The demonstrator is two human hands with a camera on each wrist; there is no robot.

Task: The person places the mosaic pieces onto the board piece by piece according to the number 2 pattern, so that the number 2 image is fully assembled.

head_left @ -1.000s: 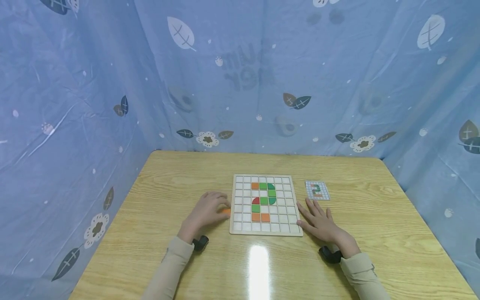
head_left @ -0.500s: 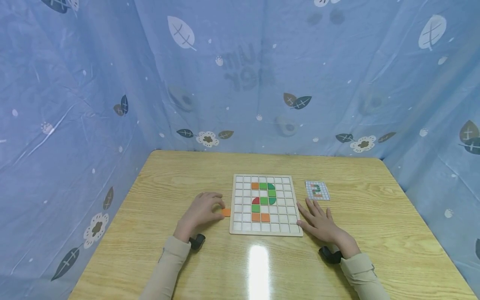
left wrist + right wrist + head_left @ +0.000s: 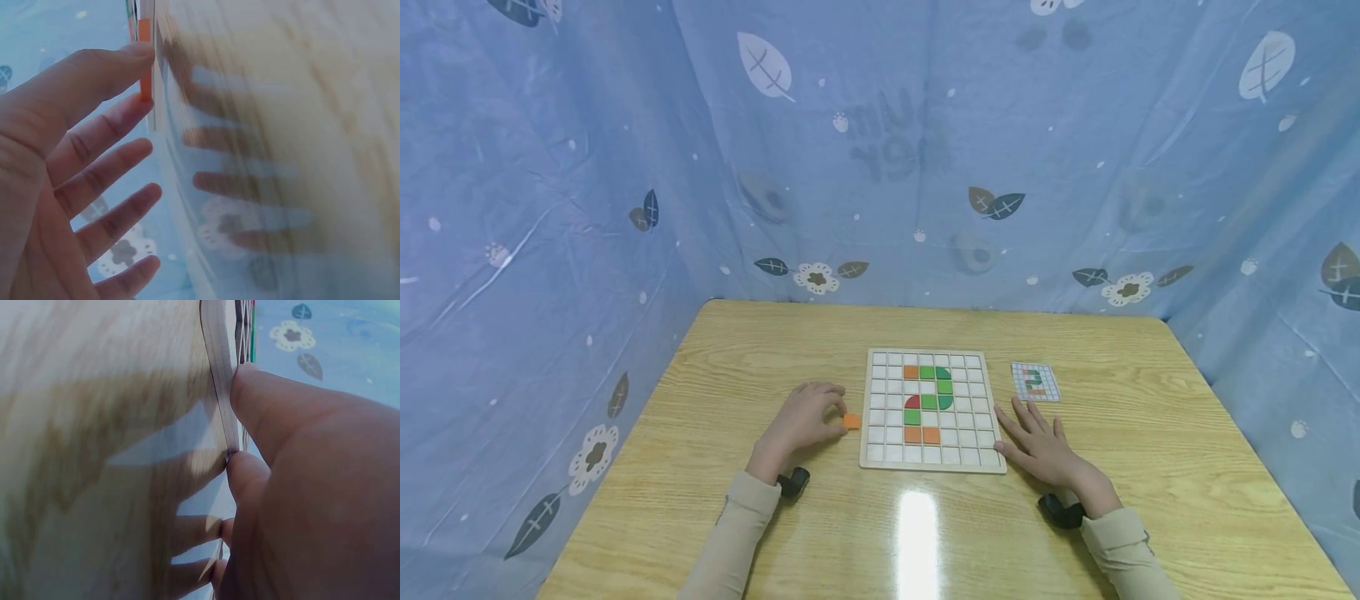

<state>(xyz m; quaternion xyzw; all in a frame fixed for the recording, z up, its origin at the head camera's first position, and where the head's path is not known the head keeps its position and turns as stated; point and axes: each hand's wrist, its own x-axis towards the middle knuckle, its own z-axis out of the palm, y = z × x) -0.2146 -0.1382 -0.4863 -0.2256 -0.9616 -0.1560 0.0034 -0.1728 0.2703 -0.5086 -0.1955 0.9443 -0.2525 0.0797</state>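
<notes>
My left hand (image 3: 801, 417) is beside the board's left edge, thumb and index finger pinching an orange square tile (image 3: 852, 422). In the left wrist view the orange tile (image 3: 145, 84) shows edge-on between those two fingers, while the other fingers spread loosely. A white gridded wooden board (image 3: 887, 456) lies flat, with orange, green and red tiles forming a shape like a 2. Some of these are quarter-round. Two orange tiles (image 3: 922, 435) sit in the shape's bottom row. My right hand (image 3: 1041, 446) lies with spread fingers against the board's right edge; its thumb (image 3: 259, 394) touches the rim.
A small pattern card (image 3: 1036, 382) with a similar coloured 2 lies right of the board, just beyond my right fingertips. Wood-grain table (image 3: 790, 342) surrounds the board. A blue patterned curtain (image 3: 880, 167) hangs behind and at both sides.
My left hand has drawn back slightly left from the board, showing more of the orange tile. The tile has then shifted a little away from me. The right hand stays still.
</notes>
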